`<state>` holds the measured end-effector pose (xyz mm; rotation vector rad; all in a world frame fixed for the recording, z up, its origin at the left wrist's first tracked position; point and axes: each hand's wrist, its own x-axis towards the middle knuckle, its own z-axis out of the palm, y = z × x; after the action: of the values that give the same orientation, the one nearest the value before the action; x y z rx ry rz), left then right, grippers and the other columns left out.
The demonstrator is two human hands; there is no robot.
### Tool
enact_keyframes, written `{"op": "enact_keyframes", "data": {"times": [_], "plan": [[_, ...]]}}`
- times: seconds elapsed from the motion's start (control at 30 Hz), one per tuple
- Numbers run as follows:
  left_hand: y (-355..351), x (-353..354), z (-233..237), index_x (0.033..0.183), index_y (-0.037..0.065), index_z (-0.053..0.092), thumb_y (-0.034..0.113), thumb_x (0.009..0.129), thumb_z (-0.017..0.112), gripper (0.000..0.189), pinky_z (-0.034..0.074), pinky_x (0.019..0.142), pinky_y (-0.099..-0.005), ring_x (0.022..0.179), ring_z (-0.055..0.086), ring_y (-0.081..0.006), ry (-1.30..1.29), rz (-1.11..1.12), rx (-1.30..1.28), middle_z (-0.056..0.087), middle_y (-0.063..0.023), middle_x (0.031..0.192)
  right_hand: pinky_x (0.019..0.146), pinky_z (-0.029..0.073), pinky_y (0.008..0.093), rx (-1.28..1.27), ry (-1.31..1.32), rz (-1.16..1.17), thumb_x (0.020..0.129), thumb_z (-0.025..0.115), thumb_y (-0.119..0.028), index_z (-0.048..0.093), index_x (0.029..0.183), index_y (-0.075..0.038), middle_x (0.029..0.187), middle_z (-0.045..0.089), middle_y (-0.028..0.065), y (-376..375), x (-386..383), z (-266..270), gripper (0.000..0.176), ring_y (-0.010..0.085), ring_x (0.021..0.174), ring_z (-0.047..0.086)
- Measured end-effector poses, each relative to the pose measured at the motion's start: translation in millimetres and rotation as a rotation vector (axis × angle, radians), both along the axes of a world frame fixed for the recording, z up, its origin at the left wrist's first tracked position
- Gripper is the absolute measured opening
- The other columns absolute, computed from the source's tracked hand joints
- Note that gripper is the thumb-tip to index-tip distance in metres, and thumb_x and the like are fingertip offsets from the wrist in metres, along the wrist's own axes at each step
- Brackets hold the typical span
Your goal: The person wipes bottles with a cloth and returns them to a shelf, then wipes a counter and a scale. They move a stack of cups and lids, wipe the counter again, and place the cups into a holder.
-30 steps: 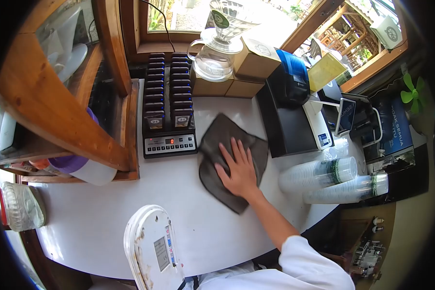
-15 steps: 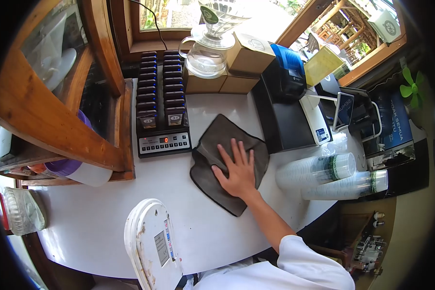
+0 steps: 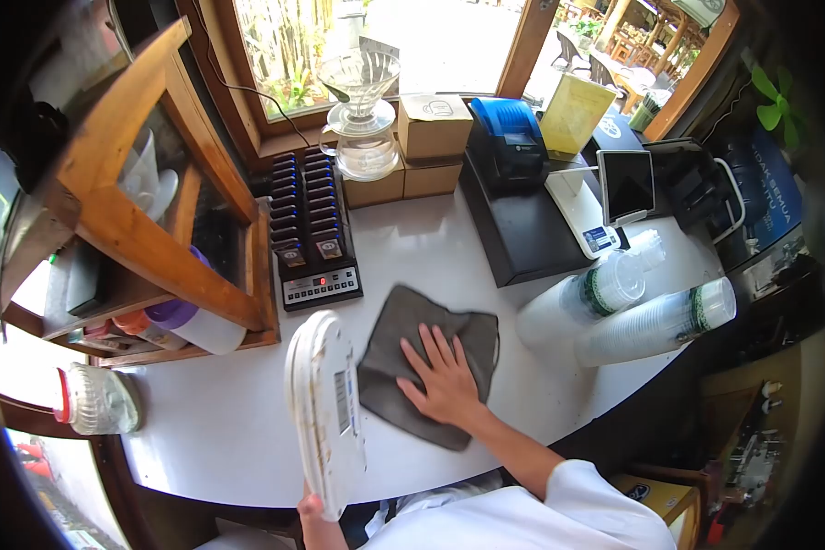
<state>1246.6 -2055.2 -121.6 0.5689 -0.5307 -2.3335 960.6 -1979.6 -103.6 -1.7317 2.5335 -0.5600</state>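
Observation:
My right hand (image 3: 443, 385) lies flat with fingers spread on a dark grey-brown cloth (image 3: 399, 321). The cloth is laid out on the white counter (image 3: 220, 431). At the bottom edge, my left hand (image 3: 316, 527) grips the lower end of a white kitchen scale (image 3: 316, 412), partly hidden behind it. The scale is held upright on its side above the counter, and its underside with a printed label faces right.
Behind the cloth are a pager charging dock (image 3: 321, 289), a glass coffee server with dripper (image 3: 362, 142) and cardboard boxes (image 3: 434, 133). To the right are a black cash drawer (image 3: 513, 229), a receipt printer (image 3: 506, 137) and stacked plastic cups (image 3: 655, 325). A wooden cabinet (image 3: 156, 247) stands left.
The view has shifted. My right hand and the cloth have moved nearer to me. The scale has turned more edge-on and risen, and my left hand now shows at its bottom.

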Motion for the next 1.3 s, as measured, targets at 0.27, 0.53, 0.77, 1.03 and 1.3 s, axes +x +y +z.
{"op": "enact_keyframes", "data": {"times": [0.27, 0.53, 0.77, 1.03, 1.3], "plan": [[-31.2, -81.9, 35.7, 0.143, 0.010, 0.041, 0.061, 0.084, 0.051, 0.079, 0.048, 0.092, -0.0420, 0.111, 0.058, -0.0249, -0.169, -0.087, -0.274, 0.055, -0.0090, 0.131, 0.116, 0.017, 0.0561, -0.057, 0.071, -0.217, 0.094, 0.050, -0.049, 0.047, 0.144, -0.017, 0.154, 0.033, 0.0191, 11.6, -33.0, -5.6, 0.059, 0.0344, 0.144, 0.027], [-47.1, -224.0, 113.7, 0.156, 0.012, 0.014, 0.055, 0.081, 0.057, 0.097, 0.029, 0.110, -0.0395, 0.135, 0.035, -0.0268, -0.331, -0.165, -0.754, 0.032, -0.0158, 0.148, 0.114, 0.022, 0.0559, -0.096, -0.048, 0.118, 0.094, 0.052, -0.046, 0.050, 0.142, -0.023, 0.154, 0.035, 0.0150, 83.3, 29.5, -5.1, 0.054, 0.0325, 0.142, 0.032], [-51.3, -280.8, 94.7, 0.154, 0.010, 0.016, 0.052, 0.080, 0.065, 0.099, 0.036, 0.107, -0.0401, 0.131, 0.042, -0.0304, -0.631, -0.164, -0.800, 0.036, -0.0220, 0.145, 0.114, 0.022, 0.0572, -0.034, -0.035, 0.060, 0.094, 0.052, -0.047, 0.051, 0.141, -0.025, 0.155, 0.032, 0.0137, 144.5, 25.9, -1.1, 0.052, 0.0312, 0.143, 0.031], [-45.4, -308.7, 64.2, 0.156, 0.015, 0.010, 0.067, 0.063, 0.072, 0.123, 0.029, 0.108, -0.0560, 0.136, 0.033, -0.0434, -1.050, -0.152, -1.188, 0.036, -0.0291, 0.145, 0.114, 0.022, 0.0590, -0.030, 0.004, 0.015, 0.093, 0.054, -0.048, 0.054, 0.138, -0.025, 0.154, 0.034, 0.0147, 155.1, 26.1, -2.7, 0.051, 0.0315, 0.142, 0.033], [-24.2, -329.6, 55.8, 0.156, 0.026, 0.008, 0.077, 0.057, 0.070, 0.127, 0.015, 0.102, -0.0742, 0.143, 0.008, -0.0515, -1.504, -0.203, -1.332, 0.011, -0.0340, 0.153, 0.113, 0.020, 0.0621, -0.003, 0.001, -0.035, 0.092, 0.054, -0.051, 0.052, 0.141, -0.024, 0.154, 0.032, 0.0180, 156.8, 31.7, -4.6, 0.055, 0.0354, 0.143, 0.030]]}}
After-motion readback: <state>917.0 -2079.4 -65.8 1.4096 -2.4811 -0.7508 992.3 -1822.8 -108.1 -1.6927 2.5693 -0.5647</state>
